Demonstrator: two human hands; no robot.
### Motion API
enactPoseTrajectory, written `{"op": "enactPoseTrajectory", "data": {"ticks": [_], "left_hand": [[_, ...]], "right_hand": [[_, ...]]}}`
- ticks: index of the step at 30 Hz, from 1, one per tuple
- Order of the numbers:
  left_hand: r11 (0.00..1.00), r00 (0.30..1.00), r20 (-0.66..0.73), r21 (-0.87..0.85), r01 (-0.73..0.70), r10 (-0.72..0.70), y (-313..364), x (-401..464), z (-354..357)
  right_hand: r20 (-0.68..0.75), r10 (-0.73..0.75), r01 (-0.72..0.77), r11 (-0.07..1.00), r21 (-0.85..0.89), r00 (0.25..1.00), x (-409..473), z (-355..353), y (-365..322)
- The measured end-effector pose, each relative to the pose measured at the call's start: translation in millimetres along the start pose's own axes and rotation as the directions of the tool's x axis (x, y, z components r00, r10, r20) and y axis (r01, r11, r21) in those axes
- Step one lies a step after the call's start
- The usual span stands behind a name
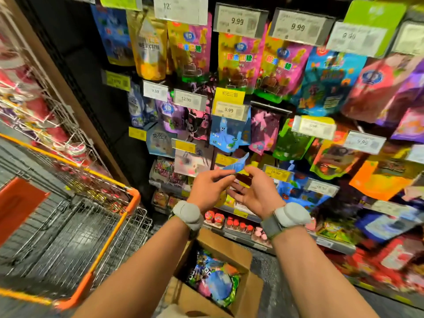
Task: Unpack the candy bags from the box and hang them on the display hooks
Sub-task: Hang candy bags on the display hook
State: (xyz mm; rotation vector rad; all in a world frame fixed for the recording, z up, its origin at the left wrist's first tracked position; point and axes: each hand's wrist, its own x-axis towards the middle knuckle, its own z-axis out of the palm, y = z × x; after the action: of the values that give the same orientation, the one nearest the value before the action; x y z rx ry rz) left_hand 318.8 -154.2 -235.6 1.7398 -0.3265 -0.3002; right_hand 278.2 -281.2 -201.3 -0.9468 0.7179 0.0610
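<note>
A thin blue candy bag point(237, 165) is held edge-on in front of the display. My left hand point(210, 189) pinches its lower end. My right hand point(254, 191) is beside it with fingers spread, its fingertips at the bag's edge. Just above hang matching blue candy bags point(226, 134) on a hook under the 5.99 tag point(229, 110). Below my forearms an open cardboard box point(227, 251) on the floor holds several colourful candy bags point(215, 281).
The wall of hooks carries many other candy bags point(238, 58) and price tags. An orange-rimmed wire shopping cart point(96, 228) stands at the left. A wire rack point(34, 95) with red goods is at the far left. Low shelves point(241, 223) hold small jars.
</note>
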Motion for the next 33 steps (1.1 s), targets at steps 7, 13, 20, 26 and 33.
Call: {"op": "enactPoseTrajectory", "data": {"ticks": [7, 13, 20, 26, 33], "left_hand": [[0.999, 0.993, -0.108, 0.016, -0.047, 0.048, 14.1, 11.8, -4.3], [0.889, 0.983, -0.130, -0.455, 0.057, -0.130, 25.9, 16.6, -19.6], [0.710, 0.982, 0.012, -0.690, 0.143, -0.186, 31.1, 17.8, -30.1], [0.631, 0.978, 0.038, -0.759, 0.162, -0.206, 36.1, 20.4, -41.2], [0.660, 0.989, 0.056, -0.739, 0.133, -0.136, 44.6, 26.3, -63.6]], "right_hand": [[0.036, -0.109, 0.114, 0.978, -0.173, 0.993, -2.7, 3.4, -12.3], [0.005, -0.431, 0.379, 0.787, -0.488, 0.902, 2.6, -5.5, -6.9], [-0.001, -0.538, 0.474, 0.744, -0.470, 0.843, 9.4, 5.4, 1.5], [0.026, -0.520, 0.500, 0.804, -0.320, 0.853, 7.1, 22.3, -2.3], [-0.030, -0.633, 0.583, 0.730, -0.355, 0.774, 3.0, 34.3, -17.5]]}}
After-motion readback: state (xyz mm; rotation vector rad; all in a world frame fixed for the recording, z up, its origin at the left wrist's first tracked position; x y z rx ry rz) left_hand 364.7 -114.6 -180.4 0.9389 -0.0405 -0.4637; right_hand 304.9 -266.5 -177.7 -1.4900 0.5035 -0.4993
